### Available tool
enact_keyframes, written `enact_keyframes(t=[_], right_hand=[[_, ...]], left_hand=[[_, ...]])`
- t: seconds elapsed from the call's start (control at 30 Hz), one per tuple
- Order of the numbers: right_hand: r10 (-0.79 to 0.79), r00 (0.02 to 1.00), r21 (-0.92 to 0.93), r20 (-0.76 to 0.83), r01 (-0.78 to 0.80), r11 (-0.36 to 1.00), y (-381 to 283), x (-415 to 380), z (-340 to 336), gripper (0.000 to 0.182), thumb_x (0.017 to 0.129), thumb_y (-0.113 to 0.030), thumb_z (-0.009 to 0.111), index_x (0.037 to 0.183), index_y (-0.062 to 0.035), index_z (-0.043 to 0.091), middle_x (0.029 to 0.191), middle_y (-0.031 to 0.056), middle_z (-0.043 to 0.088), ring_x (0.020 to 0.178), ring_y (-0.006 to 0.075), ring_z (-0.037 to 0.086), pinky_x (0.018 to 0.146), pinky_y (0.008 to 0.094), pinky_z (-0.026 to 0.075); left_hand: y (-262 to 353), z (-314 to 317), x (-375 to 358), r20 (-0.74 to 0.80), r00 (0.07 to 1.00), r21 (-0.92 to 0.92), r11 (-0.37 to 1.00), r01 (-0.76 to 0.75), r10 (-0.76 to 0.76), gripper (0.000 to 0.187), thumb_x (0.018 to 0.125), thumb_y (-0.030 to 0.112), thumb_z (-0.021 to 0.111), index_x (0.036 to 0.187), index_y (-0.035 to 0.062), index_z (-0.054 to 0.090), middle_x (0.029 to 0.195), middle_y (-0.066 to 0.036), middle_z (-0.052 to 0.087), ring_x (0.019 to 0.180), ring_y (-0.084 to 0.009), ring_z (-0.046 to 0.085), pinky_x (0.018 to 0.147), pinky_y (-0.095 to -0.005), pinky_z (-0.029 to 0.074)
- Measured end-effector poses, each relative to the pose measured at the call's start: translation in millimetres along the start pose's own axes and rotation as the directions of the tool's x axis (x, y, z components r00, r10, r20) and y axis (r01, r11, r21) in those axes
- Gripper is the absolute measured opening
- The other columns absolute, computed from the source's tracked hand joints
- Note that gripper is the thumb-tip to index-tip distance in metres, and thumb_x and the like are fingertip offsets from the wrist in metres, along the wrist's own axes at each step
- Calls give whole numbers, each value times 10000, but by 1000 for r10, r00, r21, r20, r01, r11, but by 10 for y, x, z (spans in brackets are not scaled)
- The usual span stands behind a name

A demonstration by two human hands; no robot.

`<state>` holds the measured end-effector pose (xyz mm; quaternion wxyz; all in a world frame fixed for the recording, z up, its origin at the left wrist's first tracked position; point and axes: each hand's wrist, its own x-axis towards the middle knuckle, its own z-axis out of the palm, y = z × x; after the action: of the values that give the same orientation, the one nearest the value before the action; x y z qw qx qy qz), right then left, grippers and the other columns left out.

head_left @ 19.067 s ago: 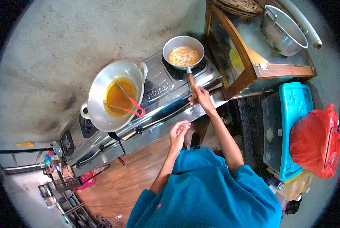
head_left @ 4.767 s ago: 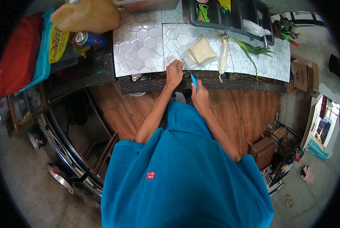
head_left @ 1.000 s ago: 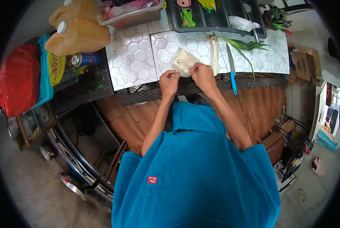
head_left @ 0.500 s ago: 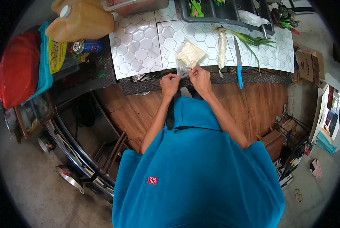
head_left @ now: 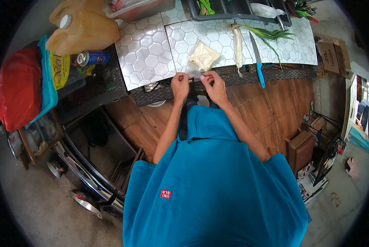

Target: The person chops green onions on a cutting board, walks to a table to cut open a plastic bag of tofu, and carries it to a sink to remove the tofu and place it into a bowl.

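At the counter's front edge, my left hand (head_left: 180,86) and my right hand (head_left: 214,86) each pinch the open end of a clear plastic bag. Inside the bag is a pale, squarish block (head_left: 204,56), lying on the white hexagon-tiled counter (head_left: 145,53). To its right lies a long pale roll in clear wrap (head_left: 238,47). Beyond that, a knife (head_left: 260,75) with a blue handle sticks out over the edge. Green leaves (head_left: 271,35) spread behind the knife.
A dark divided tray (head_left: 217,17) and a plastic tub (head_left: 141,12) stand at the back. On the left are a large jug (head_left: 83,33), a blue can (head_left: 94,58) and a red bag (head_left: 17,88). A cardboard box (head_left: 333,56) is at the right.
The view has shifted slightly. My right hand has moved a little left and down relative to the block, and the bag's end is now stretched between both hands.
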<state>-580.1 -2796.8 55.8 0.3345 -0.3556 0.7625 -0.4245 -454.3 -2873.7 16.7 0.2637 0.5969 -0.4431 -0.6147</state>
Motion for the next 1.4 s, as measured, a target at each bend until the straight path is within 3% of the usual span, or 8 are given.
enact_keyframes(t=[0.23,0.37,0.47,0.73,0.87,1.0,1.17,1.4], right_hand=[[-133,971,-84,-197,118,989,124,158,-143,246,842,-136,680,1024,16,617,887,138,606,766,226,582,718,346,484],[-194,889,-280,-414,78,957,377,262,-568,301,810,-121,670,1074,6,605,994,164,585,907,305,575,829,407,454],[-183,821,-506,-541,-144,850,816,326,-1041,408,801,-170,663,1175,-41,564,1122,182,552,1079,362,496,939,489,367],[118,810,-596,-575,-513,617,1144,405,-1632,569,784,-231,685,1307,-109,498,1237,174,506,1170,378,443,976,540,312],[-28,797,-604,-603,-433,669,996,416,-1501,567,791,-209,680,1310,-88,488,1260,177,496,1184,375,435,982,534,313],[-198,884,-314,-424,62,947,678,512,-1012,379,832,-147,661,1170,3,580,1119,205,591,1081,358,527,969,439,386],[74,968,248,-240,-12,969,396,724,-372,353,925,-256,605,1182,-14,588,1072,163,646,1035,262,607,901,351,455],[228,967,538,-111,-134,832,444,1029,-132,349,953,-241,520,1175,16,596,1054,125,666,1008,202,605,894,312,455]], left_hand=[[61,-197,502,38,999,-212,977,-9,17,302,969,248,518,998,-44,588,840,-120,660,666,-153,593,603,-308,497],[475,-257,531,25,995,98,991,96,-99,624,831,500,680,1118,-43,576,896,-169,669,771,-219,642,697,-338,525],[484,-323,504,58,995,417,903,-102,86,807,674,524,803,1224,-23,582,949,-237,678,950,-307,660,839,-376,519],[214,-342,654,115,988,440,886,-145,104,439,758,359,763,972,-19,694,831,-178,697,759,-261,663,705,-366,504],[463,-252,531,60,998,295,954,-52,36,271,821,218,704,919,-34,679,809,-192,692,724,-260,663,692,-349,502],[579,-93,509,113,951,322,895,-308,287,200,851,148,660,909,-44,666,804,-200,690,729,-262,671,699,-340,505],[1005,133,387,334,788,256,755,-604,517,191,867,136,631,920,-45,663,802,-180,694,752,-240,676,694,-351,507],[1657,273,296,602,619,334,545,-769,505,144,864,97,637,923,-32,661,832,-215,678,765,-338,670,696,-382,502]])
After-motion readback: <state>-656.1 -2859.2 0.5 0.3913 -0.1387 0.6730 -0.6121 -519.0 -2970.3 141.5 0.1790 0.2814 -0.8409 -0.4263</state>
